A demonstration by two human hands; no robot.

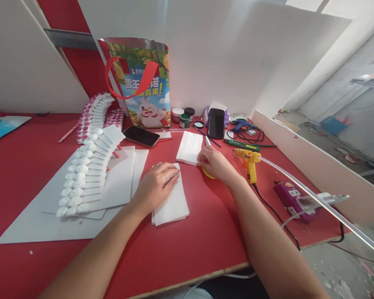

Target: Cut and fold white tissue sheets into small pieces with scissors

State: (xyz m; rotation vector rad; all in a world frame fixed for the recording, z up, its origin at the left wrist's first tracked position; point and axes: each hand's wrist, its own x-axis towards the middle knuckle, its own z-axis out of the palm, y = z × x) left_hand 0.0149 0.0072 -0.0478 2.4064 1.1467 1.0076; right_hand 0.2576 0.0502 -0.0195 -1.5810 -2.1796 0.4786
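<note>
My left hand (157,182) lies flat, palm down, on a stack of white foam strips (173,203) in the middle of the red table (190,249). My right hand (215,162) rests on the near right corner of a second white foam stack (189,147), with a yellow round object (208,174) partly hidden under it. A thin white blade or stick (207,141) pokes out just beyond its fingers. Whether the right hand grips anything is hidden.
A yellow glue gun (249,162) stands right of my right hand, with a long clear rod (314,199). Rows of white strips (84,174) lie on foam sheets at left. Two phones (141,136) (216,123), paint jars (184,120), and a printed bag (143,83) stand behind.
</note>
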